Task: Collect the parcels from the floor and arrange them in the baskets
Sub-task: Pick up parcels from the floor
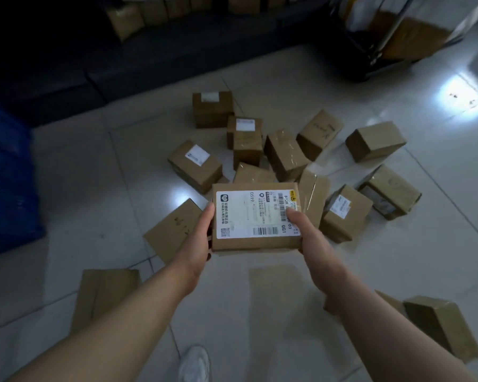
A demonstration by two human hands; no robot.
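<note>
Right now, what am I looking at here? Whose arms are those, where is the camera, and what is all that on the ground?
There is no machine: these are a person's bare arms, filmed by one camera worn on their head, looking forward and down. The left hand and right hand grip one labelled parcel by its sides, above the tiled floor. More brown parcels lie scattered beyond it. At the left edge stands something blue; a white shoe shows below.
</note>
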